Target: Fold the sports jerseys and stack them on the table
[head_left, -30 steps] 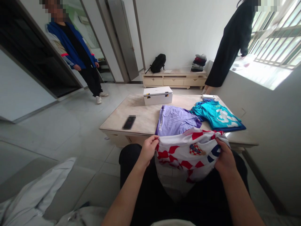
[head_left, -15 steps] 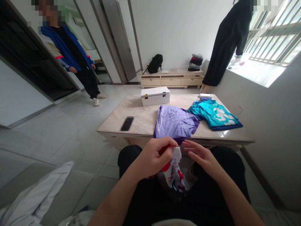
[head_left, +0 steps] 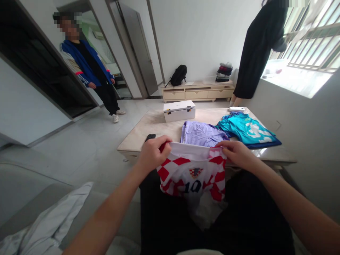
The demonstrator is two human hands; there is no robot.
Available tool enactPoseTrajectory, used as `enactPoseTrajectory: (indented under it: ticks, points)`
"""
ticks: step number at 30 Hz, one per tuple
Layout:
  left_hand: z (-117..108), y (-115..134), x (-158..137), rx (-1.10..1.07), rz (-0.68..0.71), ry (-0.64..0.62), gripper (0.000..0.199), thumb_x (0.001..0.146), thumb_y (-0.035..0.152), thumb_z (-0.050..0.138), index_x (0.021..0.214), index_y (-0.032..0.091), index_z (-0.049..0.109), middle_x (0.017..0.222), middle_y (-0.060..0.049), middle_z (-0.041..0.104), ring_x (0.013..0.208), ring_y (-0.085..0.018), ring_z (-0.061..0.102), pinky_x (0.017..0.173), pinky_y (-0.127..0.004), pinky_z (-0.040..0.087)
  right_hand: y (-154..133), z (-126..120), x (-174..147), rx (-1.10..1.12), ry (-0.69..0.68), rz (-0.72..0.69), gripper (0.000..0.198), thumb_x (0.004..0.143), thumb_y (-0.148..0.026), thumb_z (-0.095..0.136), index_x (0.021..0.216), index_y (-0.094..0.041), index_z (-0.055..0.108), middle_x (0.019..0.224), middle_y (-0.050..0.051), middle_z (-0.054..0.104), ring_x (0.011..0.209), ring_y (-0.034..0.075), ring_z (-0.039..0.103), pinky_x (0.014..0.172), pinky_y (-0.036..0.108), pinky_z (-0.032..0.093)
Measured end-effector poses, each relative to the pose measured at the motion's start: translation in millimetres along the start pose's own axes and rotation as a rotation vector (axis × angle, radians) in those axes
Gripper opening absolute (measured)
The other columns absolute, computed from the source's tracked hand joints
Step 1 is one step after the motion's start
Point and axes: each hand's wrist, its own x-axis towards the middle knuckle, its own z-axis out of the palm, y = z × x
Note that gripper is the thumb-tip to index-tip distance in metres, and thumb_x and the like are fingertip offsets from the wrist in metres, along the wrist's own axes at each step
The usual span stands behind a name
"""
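Note:
A red-and-white checked football shirt [head_left: 207,177] with a crest and a dark number hangs above my lap, spread between both hands. My left hand [head_left: 156,150] pinches its white upper edge at the left corner. At the opposite corner, the fingers of my right hand [head_left: 235,152] are closed on the same edge. The lower part of the shirt droops in loose folds between my knees. Just beyond it lies a lilac garment [head_left: 199,131] on the low table [head_left: 132,138], partly covered from view by the shirt.
On the table are folded turquoise clothes [head_left: 247,129], a white box [head_left: 179,111] and a phone [head_left: 150,136] beside my left hand. White cloth [head_left: 61,216] lies at lower left. One person [head_left: 90,71] stands at left, another [head_left: 256,53] by the window.
The shirt was bunched in my left hand, with my right hand open beside it. Now my right hand grips it too, and the hands have moved apart, stretching its upper edge.

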Motion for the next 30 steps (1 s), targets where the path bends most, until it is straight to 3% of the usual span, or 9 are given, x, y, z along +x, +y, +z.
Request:
enactPoseTrajectory:
  ticks: [4,8,10,13,16,19,24,27,30]
  points:
    - [1.7,-18.7,19.8,0.061,0.088,-0.057,0.024,0.092,0.028,0.049,0.095,0.019,0.071,0.074,0.000,0.069,0.063,-0.014,0.058,0.065,-0.024,0.040,-24.8,-60.7,10.3,-0.156,0.135,-0.193,0.021,0.083,-0.026,0.055,0.083,-0.022,0.076,0.084,0.003,0.070,0.075,0.019,0.060,0.068,0.029,0.042]
    - [0.8,-21.5,36.3,0.078,0.218,-0.117,0.042,0.082,0.048,0.071,0.115,0.022,0.068,0.088,-0.002,0.073,0.070,-0.016,0.062,0.071,-0.024,0.044,-35.5,-93.6,19.7,-0.014,0.016,-0.156,0.023,0.088,-0.035,0.056,0.082,-0.020,0.072,0.081,0.003,0.068,0.077,0.019,0.059,0.070,0.029,0.045]
    - [0.5,-21.6,43.9,0.055,0.213,-0.122,0.045,0.081,0.051,0.073,0.114,0.022,0.068,0.087,-0.002,0.072,0.071,-0.016,0.062,0.070,-0.024,0.044,-34.2,-102.1,21.7,0.143,-0.099,-0.089,0.029,0.089,-0.044,0.060,0.082,-0.018,0.070,0.073,0.002,0.065,0.069,0.017,0.057,0.061,0.027,0.044]
    - [0.0,-21.7,53.9,-0.049,0.168,-0.129,0.026,0.087,0.044,0.068,0.099,0.021,0.070,0.083,-0.001,0.070,0.070,-0.015,0.061,0.068,-0.024,0.045,-31.6,-107.5,20.7,0.330,-0.218,-0.048,0.037,0.084,-0.053,0.071,0.083,-0.016,0.069,0.071,0.001,0.064,0.063,0.014,0.055,0.053,0.023,0.043]
    - [-2.0,-19.7,60.5,-0.208,0.070,-0.109,0.023,0.084,0.042,0.072,0.090,0.020,0.072,0.080,-0.001,0.072,0.072,-0.016,0.063,0.067,-0.025,0.048,-32.5,-107.4,18.4,0.417,-0.206,-0.041,0.038,0.077,-0.052,0.081,0.084,-0.016,0.071,0.070,0.002,0.066,0.062,0.013,0.057,0.052,0.022,0.045]
    - [-6.1,-15.6,63.4,-0.398,-0.046,-0.112,0.031,0.079,0.046,0.077,0.094,0.019,0.075,0.089,-0.005,0.076,0.081,-0.020,0.069,0.070,-0.028,0.054,-36.1,-107.6,18.4,0.467,-0.203,-0.030,0.040,0.070,-0.050,0.087,0.088,-0.015,0.075,0.077,0.004,0.073,0.068,0.017,0.064,0.057,0.024,0.051]
    - [-13.4,-13.9,65.3,-0.663,-0.180,-0.297,0.042,0.078,0.050,0.078,0.103,0.017,0.070,0.089,-0.009,0.079,0.079,-0.025,0.074,0.065,-0.032,0.059,-40.8,-116.6,21.5,0.381,-0.228,-0.044,0.049,0.069,-0.051,0.086,0.102,-0.015,0.080,0.091,0.009,0.078,0.080,0.024,0.070,0.065,0.031,0.056]
    - [-15.9,-15.3,67.1,-0.647,-0.163,-0.317,0.037,0.078,0.048,0.077,0.097,0.016,0.071,0.086,-0.008,0.078,0.076,-0.024,0.074,0.064,-0.031,0.059,-42.3,-120.6,21.5,0.182,-0.106,-0.089,0.044,0.070,-0.055,0.083,0.091,-0.016,0.082,0.079,0.006,0.076,0.071,0.023,0.066,0.061,0.030,0.050]
    - [-18.1,-15.1,71.2,-0.542,-0.103,-0.277,0.028,0.080,0.043,0.072,0.090,0.017,0.076,0.087,-0.008,0.077,0.078,-0.023,0.071,0.064,-0.029,0.057,-47.0,-118.4,18.4,-0.155,0.173,-0.127,0.040,0.075,-0.059,0.078,0.071,-0.019,0.076,0.058,0.001,0.063,0.058,0.017,0.054,0.054,0.029,0.038]
